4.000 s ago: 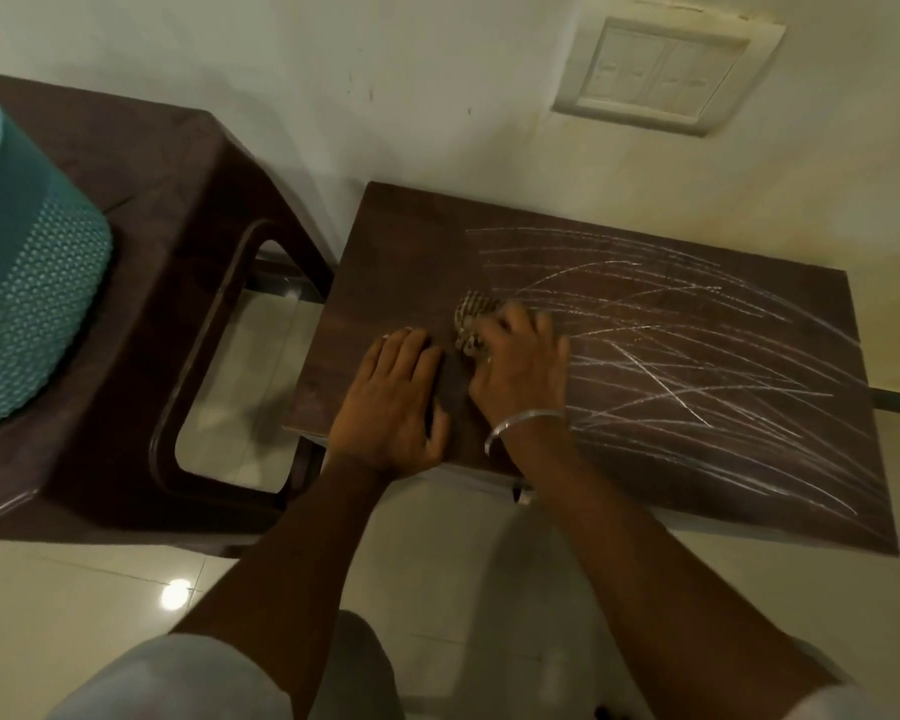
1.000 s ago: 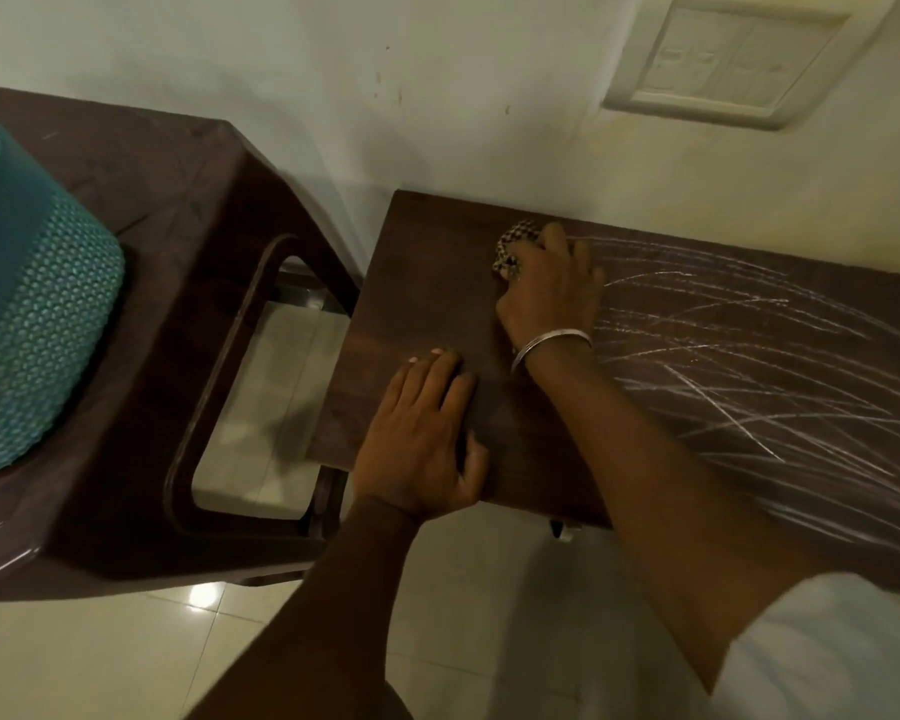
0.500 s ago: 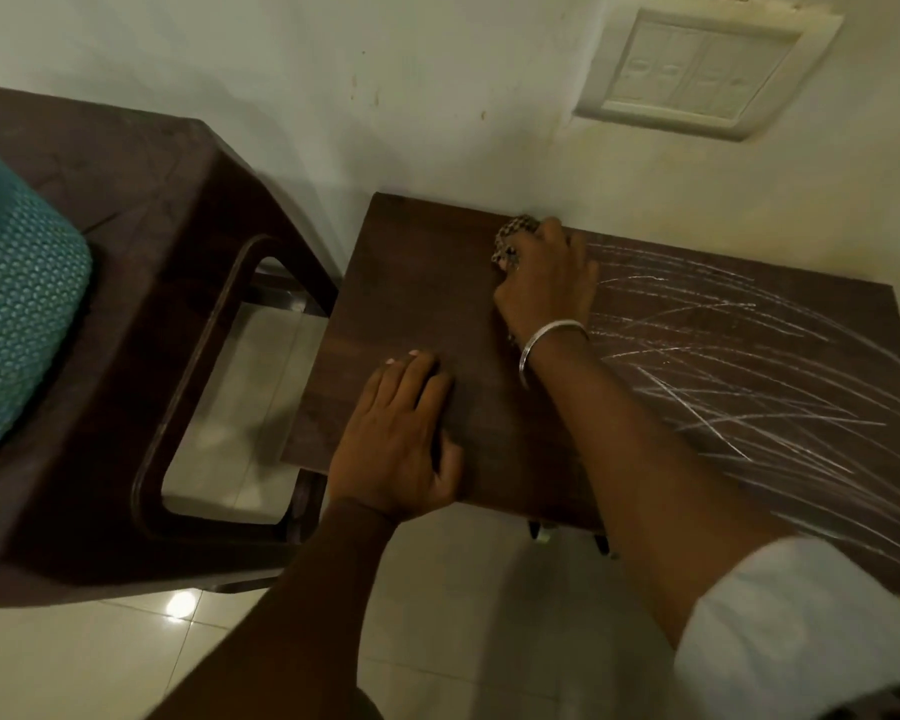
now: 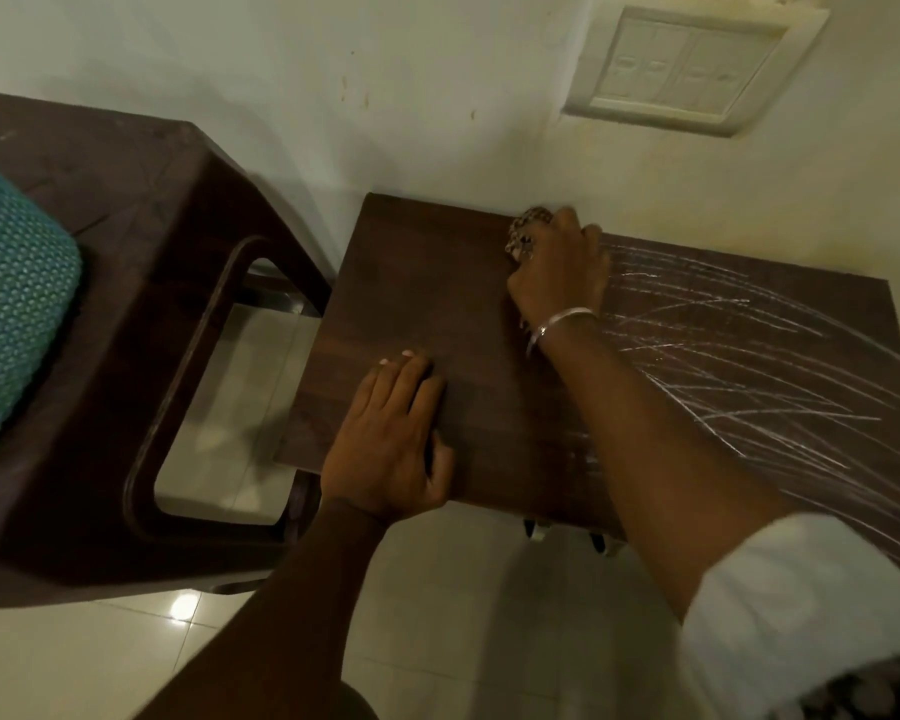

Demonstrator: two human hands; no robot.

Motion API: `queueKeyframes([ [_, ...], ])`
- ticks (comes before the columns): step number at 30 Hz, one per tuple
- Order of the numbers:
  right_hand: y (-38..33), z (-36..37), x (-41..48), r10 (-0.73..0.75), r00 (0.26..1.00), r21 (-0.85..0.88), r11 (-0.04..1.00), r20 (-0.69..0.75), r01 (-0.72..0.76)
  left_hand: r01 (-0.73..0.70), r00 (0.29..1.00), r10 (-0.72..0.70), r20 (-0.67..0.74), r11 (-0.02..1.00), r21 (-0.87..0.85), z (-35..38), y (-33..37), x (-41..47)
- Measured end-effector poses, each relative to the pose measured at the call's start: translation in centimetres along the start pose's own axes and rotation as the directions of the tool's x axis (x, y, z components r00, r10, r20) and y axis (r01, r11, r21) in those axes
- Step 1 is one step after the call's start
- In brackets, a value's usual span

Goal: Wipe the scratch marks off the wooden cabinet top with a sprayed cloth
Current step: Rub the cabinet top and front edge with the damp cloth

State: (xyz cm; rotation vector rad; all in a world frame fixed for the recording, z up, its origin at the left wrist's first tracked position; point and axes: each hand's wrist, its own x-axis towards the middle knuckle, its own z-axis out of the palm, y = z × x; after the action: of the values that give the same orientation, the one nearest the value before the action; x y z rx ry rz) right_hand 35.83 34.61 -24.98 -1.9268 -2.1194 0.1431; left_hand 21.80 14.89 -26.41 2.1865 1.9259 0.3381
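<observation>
At far edge of tabletop (image 4: 437, 304), gripping cloth (image 4: 528, 228) with right hand (image 4: 559, 275); pressing left hand (image 4: 385, 444) flat near front; basket (image 4: 17, 314) far left, contents unseen.

Dark wooden cabinet top (image 4: 437, 283), far edge against the wall. Left half bare; white scratch marks (image 4: 749, 366) cover the right half. Patterned cloth (image 4: 526, 226) at far edge, gripped by right hand (image 4: 562, 272). Left hand (image 4: 391, 439) flat near front edge. Brown plastic table (image 4: 141, 200) beside left edge carries a teal basket (image 4: 11, 314). Tiled floor (image 4: 489, 615) below.
</observation>
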Motion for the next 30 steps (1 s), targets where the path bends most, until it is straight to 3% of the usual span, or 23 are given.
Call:
queueKeyframes([
  [4,0.4,-0.2,0.3,0.034,0.997,-0.004,0.999,0.062,-0.034,-0.004,1.0,0.004,-0.009,1.0,-0.014,-0.1,0.1,0.1],
  [10,0.9,0.3,-3.6,-0.011,0.998,-0.016,1.0,-0.055,0.01,0.005,1.0,-0.005,-0.011,1.0,-0.007,-0.2,0.3,0.0],
  [16,0.5,-0.3,0.9,0.025,0.998,0.0,1.0,0.058,-0.025,-0.002,1.0,0.002,-0.011,1.0,-0.007,-0.2,0.1,0.1],
  [24,0.9,-0.2,-4.6,-0.003,0.999,0.0,1.0,-0.033,0.003,-0.002,1.0,0.002,-0.019,1.0,-0.002,-0.1,0.2,0.1],
  [30,0.5,-0.8,-1.9,0.019,0.996,0.019,1.0,0.089,-0.021,-0.017,1.0,0.017,-0.016,1.0,-0.005,-0.2,0.2,-0.1],
])
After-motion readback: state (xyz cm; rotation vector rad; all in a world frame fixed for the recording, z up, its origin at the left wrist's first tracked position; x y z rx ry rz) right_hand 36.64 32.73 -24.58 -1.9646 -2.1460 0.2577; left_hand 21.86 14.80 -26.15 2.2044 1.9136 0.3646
